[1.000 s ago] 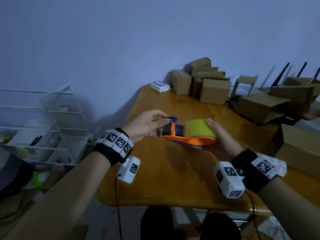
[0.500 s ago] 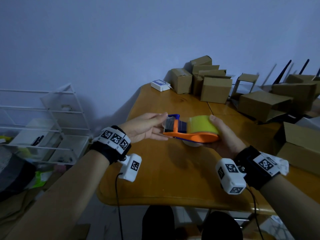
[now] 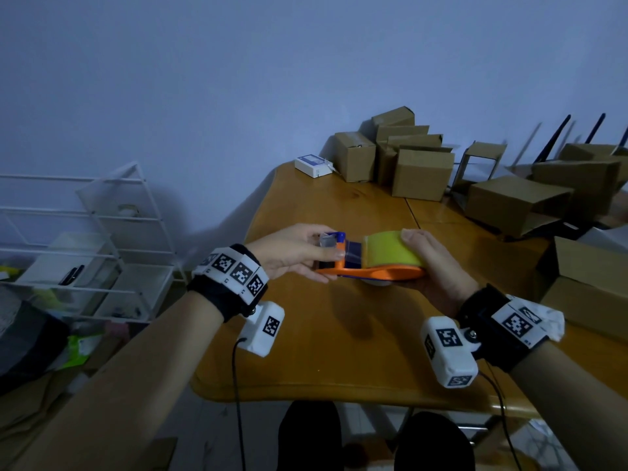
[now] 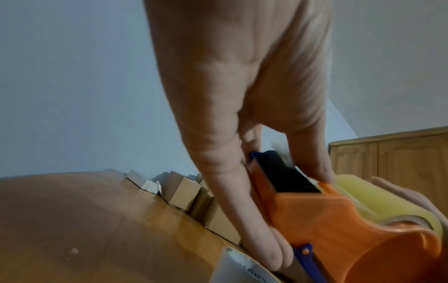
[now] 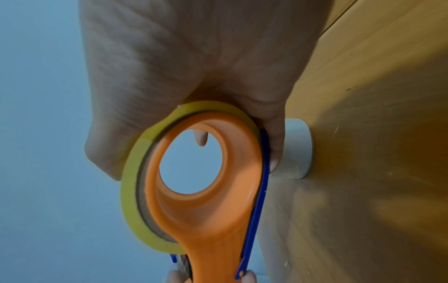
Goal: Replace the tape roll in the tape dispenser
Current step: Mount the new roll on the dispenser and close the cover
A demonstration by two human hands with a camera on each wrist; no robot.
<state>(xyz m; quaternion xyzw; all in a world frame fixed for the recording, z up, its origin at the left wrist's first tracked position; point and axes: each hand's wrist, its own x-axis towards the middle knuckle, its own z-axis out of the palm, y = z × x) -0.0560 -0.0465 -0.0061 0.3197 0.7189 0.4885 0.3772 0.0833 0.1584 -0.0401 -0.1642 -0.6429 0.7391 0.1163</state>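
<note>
An orange tape dispenser with blue parts is held sideways just above the wooden table. A yellow tape roll sits on its hub, also seen as a yellow ring in the right wrist view. My right hand grips the roll and the dispenser's round end, thumb on top. My left hand pinches the cutter end, thumb on one side and fingers along the other. A clear strip of tape runs from the roll toward the cutter. A pale empty core stands on the table right under the dispenser.
Several cardboard boxes crowd the table's back and right side, with a small white device at the far corner. A white wire shelf stands left of the table. The table's front edge is near my knees.
My left hand opened from its curled hold at the cutter end, then closed back into a pinch there. The dispenser shifted slightly right and up in my right hand.
</note>
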